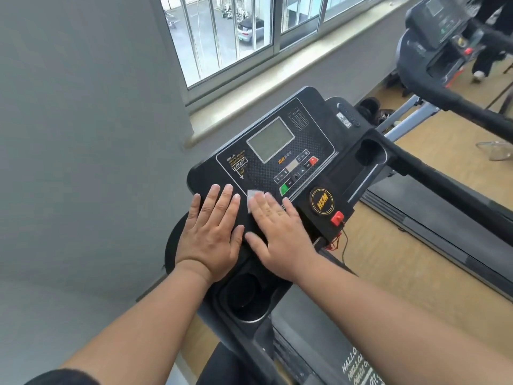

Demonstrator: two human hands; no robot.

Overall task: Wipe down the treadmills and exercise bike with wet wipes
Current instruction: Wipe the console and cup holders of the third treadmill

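1. Left hand [213,234]: fingers straight, flat on the treadmill console [277,159], holding nothing.
2. Right hand [280,232]: fingers straight, pressing the wet wipe [253,198] onto the console.
3. Wet wipe: beneath right fingertips, between both hands.

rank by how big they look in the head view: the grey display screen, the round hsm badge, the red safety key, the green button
1. Grey display screen, clearly the largest.
2. Round HSM badge.
3. Red safety key and green button: these look about alike, and the right hand may hide part of the button, so I won't rank them.
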